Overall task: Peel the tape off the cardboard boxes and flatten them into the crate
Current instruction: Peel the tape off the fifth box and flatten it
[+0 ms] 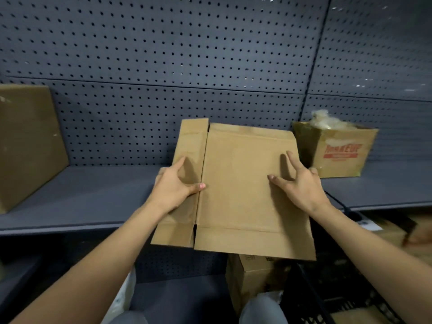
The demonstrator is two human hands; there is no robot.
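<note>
A flattened brown cardboard box lies tilted over the front edge of the grey shelf, its flaps spread out. My left hand grips its narrow left panel, thumb on top and fingers wrapped around the edge. My right hand presses on the right side of the wide panel with fingers spread, and some fingers curl over the right edge. A black crate shows at the lower right, below the box.
A large closed cardboard box stands on the shelf at the left. An open box with red print, stuffed with pale filler, sits at the right. Another cardboard box stands on the floor below. A grey pegboard wall backs the shelf.
</note>
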